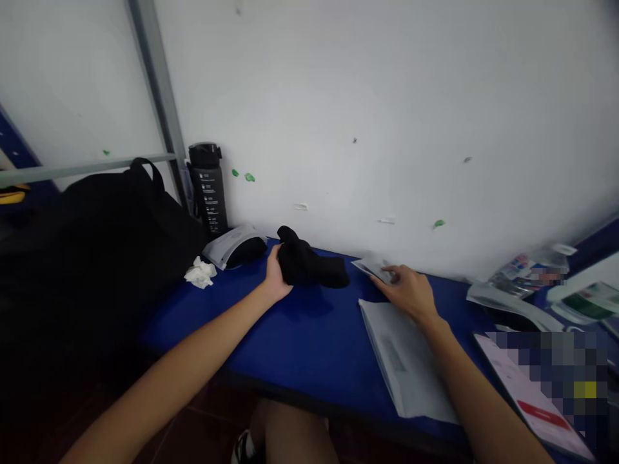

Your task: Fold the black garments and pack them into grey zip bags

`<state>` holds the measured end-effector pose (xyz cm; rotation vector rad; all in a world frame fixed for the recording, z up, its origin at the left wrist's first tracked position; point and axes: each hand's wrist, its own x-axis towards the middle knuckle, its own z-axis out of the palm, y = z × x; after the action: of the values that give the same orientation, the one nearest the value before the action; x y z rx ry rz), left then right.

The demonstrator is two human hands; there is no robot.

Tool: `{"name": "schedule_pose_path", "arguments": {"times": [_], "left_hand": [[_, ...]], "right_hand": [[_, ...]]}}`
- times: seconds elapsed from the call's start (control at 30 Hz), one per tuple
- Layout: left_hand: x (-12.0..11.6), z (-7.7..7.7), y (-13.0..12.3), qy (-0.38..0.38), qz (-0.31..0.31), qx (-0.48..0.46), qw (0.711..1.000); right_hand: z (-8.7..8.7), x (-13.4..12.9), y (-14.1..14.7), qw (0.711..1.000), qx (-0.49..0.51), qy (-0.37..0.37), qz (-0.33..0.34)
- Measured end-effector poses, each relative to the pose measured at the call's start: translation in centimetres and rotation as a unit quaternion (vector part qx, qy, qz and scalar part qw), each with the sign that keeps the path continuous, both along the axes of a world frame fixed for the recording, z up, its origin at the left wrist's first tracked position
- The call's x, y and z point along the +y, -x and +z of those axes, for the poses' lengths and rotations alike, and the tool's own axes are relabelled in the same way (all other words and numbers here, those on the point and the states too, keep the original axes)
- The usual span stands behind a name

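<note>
My left hand [277, 274] is closed around a black cloth bundle [314, 263], folded and soft like socks, held just above the blue tabletop [300, 335]. Over by the wall, my right hand [409, 291] pinches the edge of a small whitish plastic packet [372, 265]; the fingers partly cover it. Under my right forearm lies a larger frosted zip bag [403, 361], flat on the table. Left of the bundle, another frosted zip bag [232, 241] has something black inside.
A large black bag [97, 258] fills the left side, with a black water bottle [209, 193] behind it. A crumpled white tissue [200, 273] lies nearby. To the right are a clear plastic bottle [532, 267], a frosted pouch [512, 306] and a pink-white sheet [527, 393].
</note>
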<state>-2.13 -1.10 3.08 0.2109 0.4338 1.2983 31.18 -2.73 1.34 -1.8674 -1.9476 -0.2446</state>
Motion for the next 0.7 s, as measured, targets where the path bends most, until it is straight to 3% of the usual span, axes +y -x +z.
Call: {"name": "schedule_pose_path", "arguments": {"times": [0.17, 0.33, 0.43, 0.6, 0.7], "left_hand": [[-0.3, 0.2, -0.5, 0.004, -0.017, 0.031, 0.999], [-0.4, 0.4, -0.5, 0.017, -0.008, 0.032, 0.999], [-0.5, 0.6, -0.6, 0.017, -0.001, 0.035, 0.999], [-0.4, 0.4, -0.5, 0.009, 0.0, 0.036, 0.999], [-0.1, -0.1, -0.4, 0.007, -0.007, 0.031, 0.999]], "right_hand": [[-0.4, -0.2, -1.2, 0.998, 0.014, 0.051, 0.019], [-1.2, -0.4, -1.7, 0.99, -0.059, 0.128, -0.009], [-1.0, -0.5, -1.0, 0.992, -0.06, 0.101, -0.037], [-0.5, -0.7, 1.1, 0.995, -0.021, -0.008, -0.098], [-0.7, -0.7, 1.7, 0.996, -0.024, -0.011, -0.087]]}}
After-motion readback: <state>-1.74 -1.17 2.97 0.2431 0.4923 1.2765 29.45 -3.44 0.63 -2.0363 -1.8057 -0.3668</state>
